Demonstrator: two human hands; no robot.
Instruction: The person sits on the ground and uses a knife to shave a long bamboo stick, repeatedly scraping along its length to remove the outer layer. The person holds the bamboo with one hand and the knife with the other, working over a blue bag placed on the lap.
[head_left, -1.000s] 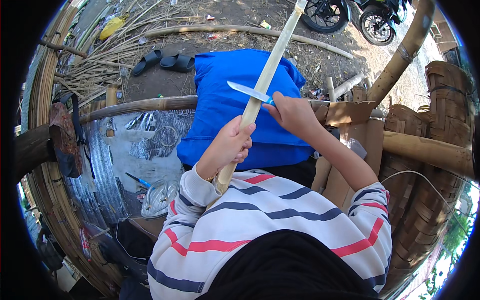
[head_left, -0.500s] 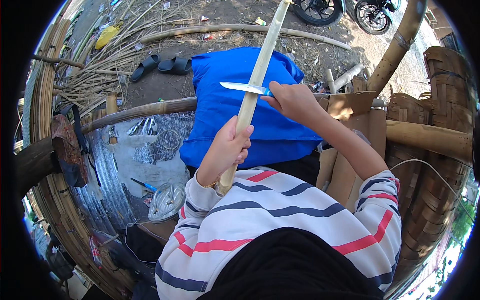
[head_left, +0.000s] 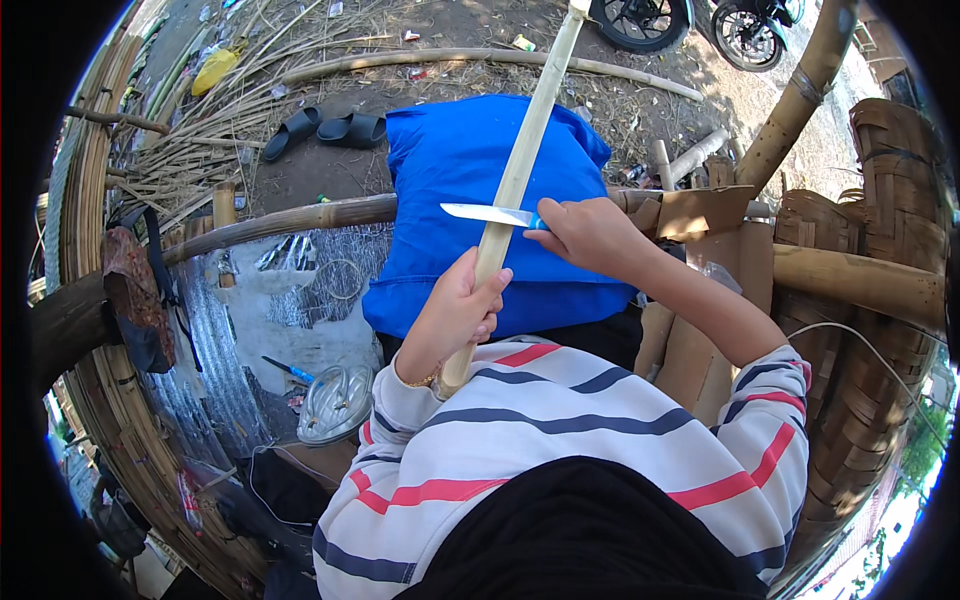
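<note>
Knife [head_left: 492, 214] across hand-held bamboo strip [head_left: 520, 170]

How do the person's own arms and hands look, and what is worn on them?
Both arms come out of long sleeves in white with wide navy and red stripes, pushed up so the forearms are bare. The left hand has a thin gold-coloured bracelet at the wrist. The right hand is bare: no glove, ring or watch shows.
</note>
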